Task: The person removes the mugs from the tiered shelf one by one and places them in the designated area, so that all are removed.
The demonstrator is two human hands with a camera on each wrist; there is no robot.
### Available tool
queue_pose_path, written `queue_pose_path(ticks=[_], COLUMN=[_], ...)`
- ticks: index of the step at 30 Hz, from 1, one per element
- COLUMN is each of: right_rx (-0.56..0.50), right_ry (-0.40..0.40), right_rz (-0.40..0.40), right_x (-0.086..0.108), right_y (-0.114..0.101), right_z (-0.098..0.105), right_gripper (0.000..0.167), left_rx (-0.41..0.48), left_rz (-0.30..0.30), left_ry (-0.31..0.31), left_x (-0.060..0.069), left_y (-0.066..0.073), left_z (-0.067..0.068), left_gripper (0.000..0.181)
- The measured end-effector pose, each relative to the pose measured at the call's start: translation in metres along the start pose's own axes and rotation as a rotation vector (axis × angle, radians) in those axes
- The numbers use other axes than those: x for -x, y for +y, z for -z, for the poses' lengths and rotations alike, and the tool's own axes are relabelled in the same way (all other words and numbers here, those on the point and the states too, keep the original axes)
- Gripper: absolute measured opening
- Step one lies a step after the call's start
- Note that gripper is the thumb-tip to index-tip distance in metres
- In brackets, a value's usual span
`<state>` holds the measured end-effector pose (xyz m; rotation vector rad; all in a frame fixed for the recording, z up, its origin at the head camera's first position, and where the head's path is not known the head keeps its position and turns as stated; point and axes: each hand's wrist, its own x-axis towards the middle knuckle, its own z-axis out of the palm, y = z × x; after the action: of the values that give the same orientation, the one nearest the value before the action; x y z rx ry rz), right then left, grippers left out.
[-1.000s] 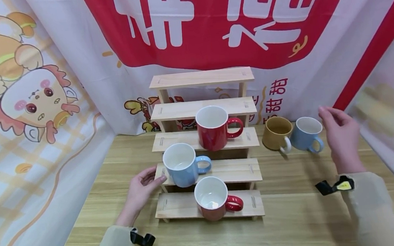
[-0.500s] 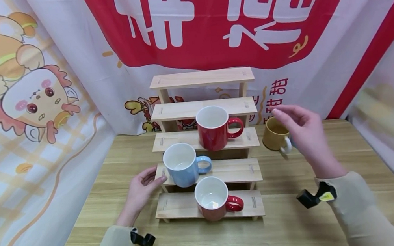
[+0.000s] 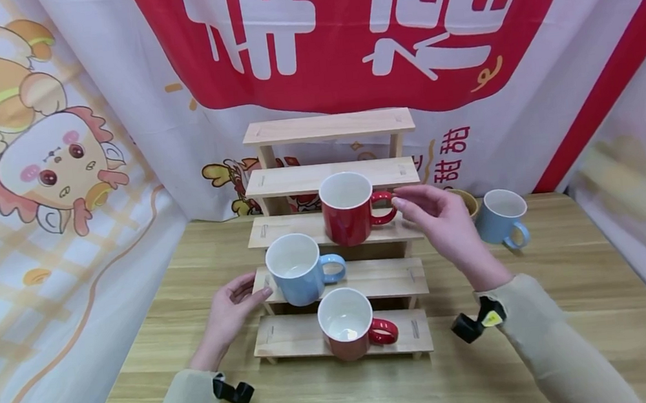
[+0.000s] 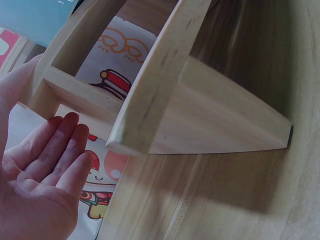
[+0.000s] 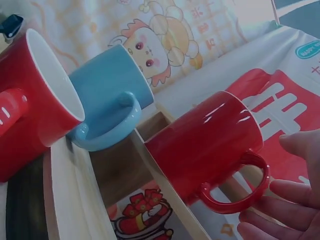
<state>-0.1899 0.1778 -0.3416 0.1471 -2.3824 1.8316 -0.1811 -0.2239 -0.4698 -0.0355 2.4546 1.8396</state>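
Looking at the mugs, you seem to be past the middle of the work. Three are standing on the wooden rack (image 3: 327,126): the pinkish mug (image 3: 346,339) is sitting on the bottom step, the light blue mug (image 3: 295,284) on the second, and the dark red mug (image 3: 347,220) on the third. No mug is standing on the top two steps.

Two are waiting on the counter (image 3: 376,391), to the right: the brown mug (image 3: 467,199), partly hiding behind your arm side, and another blue mug (image 3: 500,219) just beside it.

Your right hand (image 3: 444,219) is resting at the dark red mug's handle, fingers loose, thumb standing apart, pinching nothing. I am not able to tell if the fingertips are pressing. Your left hand (image 3: 236,307) is staying loosely spread at the rack's left end, touching the second step.
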Motion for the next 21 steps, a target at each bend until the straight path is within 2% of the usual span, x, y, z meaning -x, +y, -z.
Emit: queue_pose_path(ticks=[3, 8, 14, 21], right_rx=[-0.059, -0.081, -0.105, -0.133], right_ry=[-0.017, -0.059, -0.098, -0.108], right_rz=[-0.028, -0.071, -0.069, -0.079], right_x=[-0.006, -0.017, -0.025, -0.027], right_y=[0.000, -0.001, -0.001, -0.001], right_z=[-0.006, -0.013, -0.019, -0.021], right_gripper=[0.051, 0.050, 0.044, 0.040], left_rx=[-0.012, -0.013, -0.013, -0.005], left_rz=[-0.001, -0.001, -0.005, -0.006], left_ry=[0.002, 0.000, 0.000, 0.001], left_x=[-0.001, -0.002, -0.003, -0.003], left_y=[-0.001, -0.002, -0.004, -0.003], left_z=[0.000, 0.000, 0.000, 0.000], left_gripper=[0.070, 0.071, 0.070, 0.069])
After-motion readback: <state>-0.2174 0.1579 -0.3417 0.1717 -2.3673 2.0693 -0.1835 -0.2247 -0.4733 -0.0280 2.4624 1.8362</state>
